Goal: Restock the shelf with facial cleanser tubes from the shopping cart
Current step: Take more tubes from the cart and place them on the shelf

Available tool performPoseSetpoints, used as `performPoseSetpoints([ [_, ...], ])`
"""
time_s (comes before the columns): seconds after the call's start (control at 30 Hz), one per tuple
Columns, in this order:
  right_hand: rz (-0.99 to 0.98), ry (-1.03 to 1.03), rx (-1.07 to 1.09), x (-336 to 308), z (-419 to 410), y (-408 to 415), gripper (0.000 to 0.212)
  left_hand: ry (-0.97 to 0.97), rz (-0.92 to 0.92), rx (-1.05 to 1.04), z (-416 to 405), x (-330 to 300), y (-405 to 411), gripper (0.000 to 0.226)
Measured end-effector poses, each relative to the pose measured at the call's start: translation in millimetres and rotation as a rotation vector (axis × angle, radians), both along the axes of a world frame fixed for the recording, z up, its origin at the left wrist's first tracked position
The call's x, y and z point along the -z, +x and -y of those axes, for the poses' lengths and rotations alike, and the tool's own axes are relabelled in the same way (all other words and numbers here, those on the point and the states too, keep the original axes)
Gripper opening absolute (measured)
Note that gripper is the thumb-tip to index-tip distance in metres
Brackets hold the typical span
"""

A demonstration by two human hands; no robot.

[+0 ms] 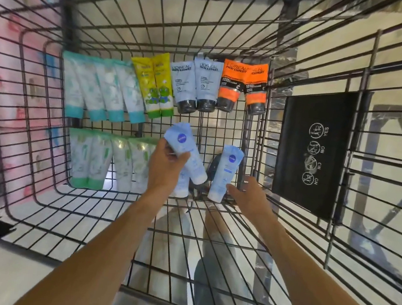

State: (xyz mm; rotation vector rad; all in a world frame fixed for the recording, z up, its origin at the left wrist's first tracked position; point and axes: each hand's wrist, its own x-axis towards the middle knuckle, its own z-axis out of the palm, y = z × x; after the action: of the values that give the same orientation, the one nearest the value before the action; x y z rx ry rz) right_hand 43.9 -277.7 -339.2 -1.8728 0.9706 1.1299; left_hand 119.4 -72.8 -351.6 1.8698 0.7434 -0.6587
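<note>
Many tubes in wire cart (309, 72), left hand (164, 165) gripping blue tube (187, 150), right-hand fingers (234, 190) apart

Two pale grey plastic tubes with black caps (193, 84) read "L'OREAL MEN EXPERT". Two orange plastic tubes with black caps (243, 86) carry the same brand, the right one partly covered. A light blue plastic tube (225, 174) shows "NIVEA" on a dark blue disc. The black plastic panel (313, 152) on the cart reads "YES", "NO" beside round pictograms.
</note>
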Motion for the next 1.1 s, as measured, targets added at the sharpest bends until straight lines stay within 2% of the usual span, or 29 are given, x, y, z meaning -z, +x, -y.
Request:
performPoseSetpoints([
  [0.07, -0.030, -0.006, 0.071, 11, -4, 6, 0.053, -0.079, -0.024, -0.077, -16, -4, 7, 0.039],
  [0.27, -0.034, -0.029, 0.265, 43, -23, 14, 0.041, -0.183, -0.056, -0.058, -49, -17, 13, 0.038],
  [0.43, -0.011, -0.066, 0.417, 52, -35, 14, 0.037, -0.178, -0.069, -0.080, -63, -19, 7, 0.031],
  [0.63, 0.060, 0.022, 0.479, 36, -34, 13, 0.029, -0.166, -0.074, -0.075, -72, -31, 2, 0.028],
  [0.7, 0.097, 0.030, 0.432, 23, -31, 15, 0.028, -0.186, -0.055, -0.064, -71, -40, 3, 0.028],
  [0.8, 0.115, 0.036, 0.399, -6, -26, 21, 0.039, -0.201, -0.011, -0.040, -64, -63, 4, 0.027],
  [0.9, 0.192, 0.018, 0.371, -49, -23, 31, 0.028, -0.211, 0.045, -0.019, -53, -97, 4, 0.026],
  [1.0, 0.261, 0.051, 0.443, -99, -23, 33, 0.027, -0.208, 0.086, -0.057, -46, -132, -1, 0.025],
  [1.1, 0.335, 0.066, 0.491, -155, -27, 28, 0.039, -0.256, 0.113, -0.096, -42, -167, -8, 0.027],
])
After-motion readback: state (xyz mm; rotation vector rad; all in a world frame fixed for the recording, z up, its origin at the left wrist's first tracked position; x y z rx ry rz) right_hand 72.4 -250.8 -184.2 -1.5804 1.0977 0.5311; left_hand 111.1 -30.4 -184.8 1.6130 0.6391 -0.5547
